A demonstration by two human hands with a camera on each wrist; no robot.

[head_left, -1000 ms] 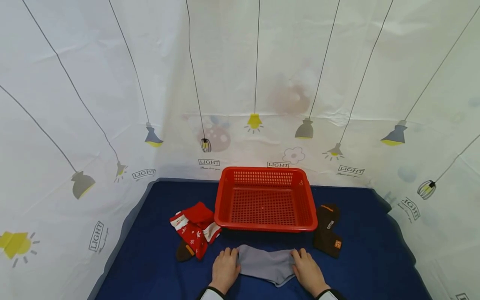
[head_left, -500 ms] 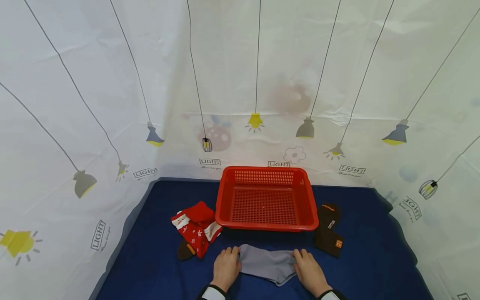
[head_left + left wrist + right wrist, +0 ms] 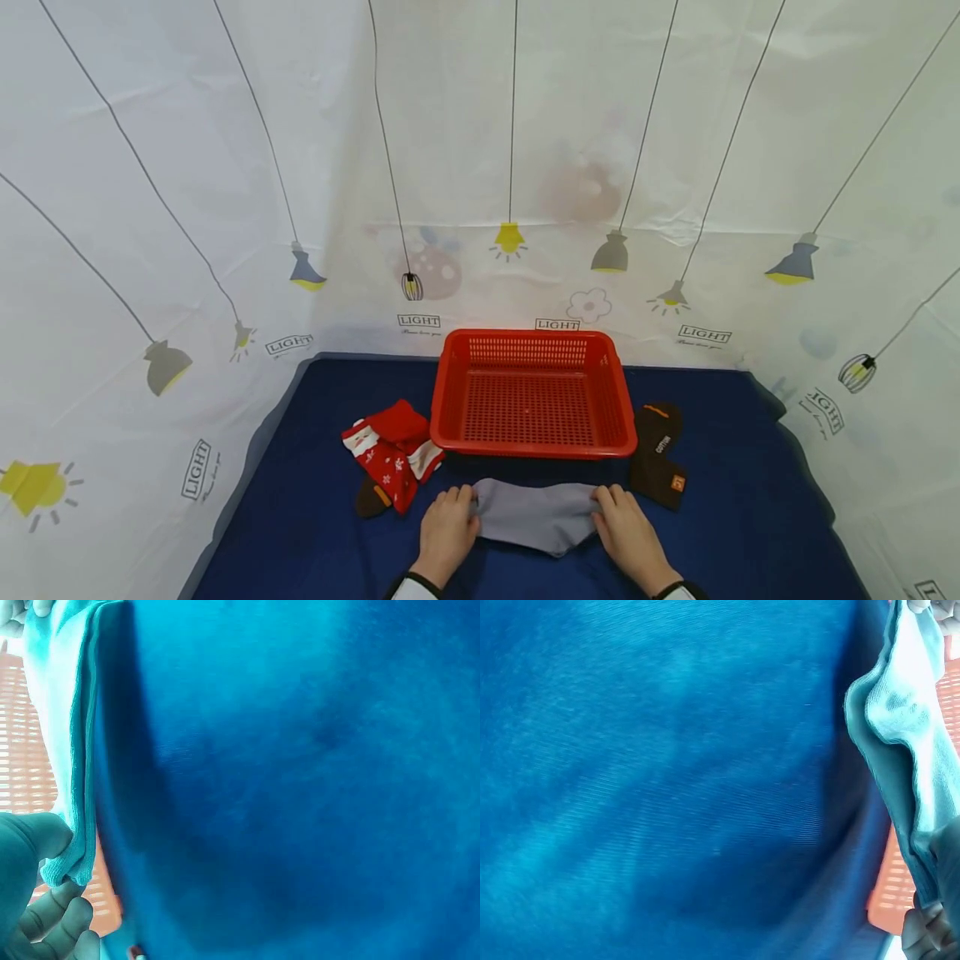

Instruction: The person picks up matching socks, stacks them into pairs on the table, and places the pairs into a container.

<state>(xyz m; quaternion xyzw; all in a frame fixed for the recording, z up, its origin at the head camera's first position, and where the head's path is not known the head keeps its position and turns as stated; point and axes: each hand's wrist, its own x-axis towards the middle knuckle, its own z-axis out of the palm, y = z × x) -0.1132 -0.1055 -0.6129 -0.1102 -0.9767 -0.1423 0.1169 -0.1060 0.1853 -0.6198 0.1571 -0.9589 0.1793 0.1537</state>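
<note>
Gripping grey sock (image 3: 536,515) ends, left hand (image 3: 446,533), right hand (image 3: 628,537), fingers curled, lifted slightly since before.

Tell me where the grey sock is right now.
In the head view the grey sock sits low and central, just in front of the red basket, stretched between the left hand and right hand, each gripping one end.

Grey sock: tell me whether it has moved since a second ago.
Yes. The grey sock has shifted slightly away from the person, closing most of the gap to the red basket; both hands hold its ends.
</note>
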